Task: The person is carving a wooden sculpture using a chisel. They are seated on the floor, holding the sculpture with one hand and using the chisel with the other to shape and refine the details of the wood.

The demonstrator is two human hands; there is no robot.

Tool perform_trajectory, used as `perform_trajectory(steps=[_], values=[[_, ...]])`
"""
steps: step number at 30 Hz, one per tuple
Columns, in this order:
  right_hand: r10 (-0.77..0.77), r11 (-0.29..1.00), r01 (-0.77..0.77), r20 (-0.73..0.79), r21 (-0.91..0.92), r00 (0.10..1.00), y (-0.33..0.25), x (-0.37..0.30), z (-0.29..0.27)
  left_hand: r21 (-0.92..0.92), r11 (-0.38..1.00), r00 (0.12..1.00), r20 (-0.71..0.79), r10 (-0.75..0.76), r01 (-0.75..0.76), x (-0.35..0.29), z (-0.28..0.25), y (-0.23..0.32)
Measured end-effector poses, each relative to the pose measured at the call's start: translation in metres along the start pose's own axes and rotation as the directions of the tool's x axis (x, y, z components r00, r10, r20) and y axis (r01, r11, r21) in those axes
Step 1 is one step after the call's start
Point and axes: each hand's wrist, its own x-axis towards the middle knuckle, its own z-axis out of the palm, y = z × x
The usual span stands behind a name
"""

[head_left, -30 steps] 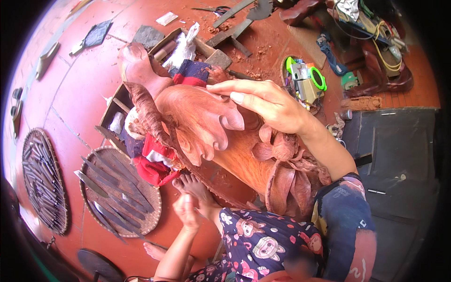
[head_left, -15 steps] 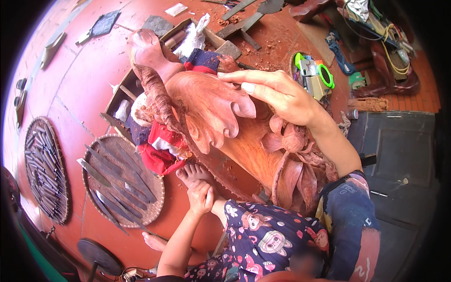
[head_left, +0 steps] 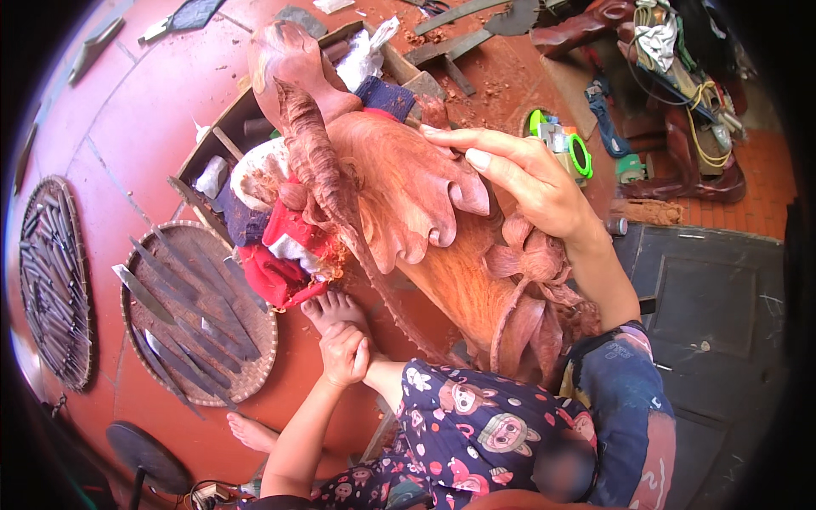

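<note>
A large reddish wood carving (head_left: 442,263) lies at a slant across the middle, with wavy leaf-like edges, a flower and a twisted stem. On its upper right edge rests my right hand (head_left: 531,174), fingers stretched out and palm down, holding no tool. My left hand (head_left: 344,353) is closed around my ankle, just above my bare foot (head_left: 336,310). Red and dark blue cloths (head_left: 280,268) are bunched against the carving's left side. Beside them is a rounded pale and reddish wooden piece (head_left: 259,174), partly covered by the carving.
On the left floor, one round woven tray (head_left: 255,374) holds several flat files, and another (head_left: 27,323) holds many slim tools. A wooden box (head_left: 191,191) stands behind the carving. A dark panel (head_left: 705,340) lies right; a green-rimmed round item (head_left: 580,157) sits beyond my right hand.
The view has shifted, so the trays and floor items sit further left and the carving slightly higher. Both hands keep their places on the carving and the ankle.
</note>
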Motion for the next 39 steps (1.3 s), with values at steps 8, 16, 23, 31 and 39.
perform_trajectory(steps=[8,16,23,31,39], values=[[0.069,0.997,-0.07,0.043,0.026,0.997,-0.006,0.0,-0.002,0.002,0.999,0.999,-0.025,0.035,-0.035,0.001,-0.001,-0.002],[0.042,0.999,-0.042,0.015,-0.003,0.999,-0.006,0.0,-0.001,-0.013,1.0,0.999,-0.027,0.028,-0.028,-0.001,0.0,-0.003],[0.082,0.996,-0.079,0.074,-0.032,0.994,-0.008,0.001,-0.002,-0.029,0.999,0.997,-0.06,0.044,-0.046,-0.001,0.003,-0.006],[-0.001,1.0,0.001,0.007,0.01,1.0,0.003,-0.001,-0.001,0.014,1.0,1.0,-0.01,-0.011,0.012,0.0,0.001,-0.001],[0.102,0.995,-0.102,0.033,-0.015,0.994,0.0,-0.002,-0.002,0.017,0.997,0.997,0.032,-0.073,0.073,-0.004,0.001,-0.001]])
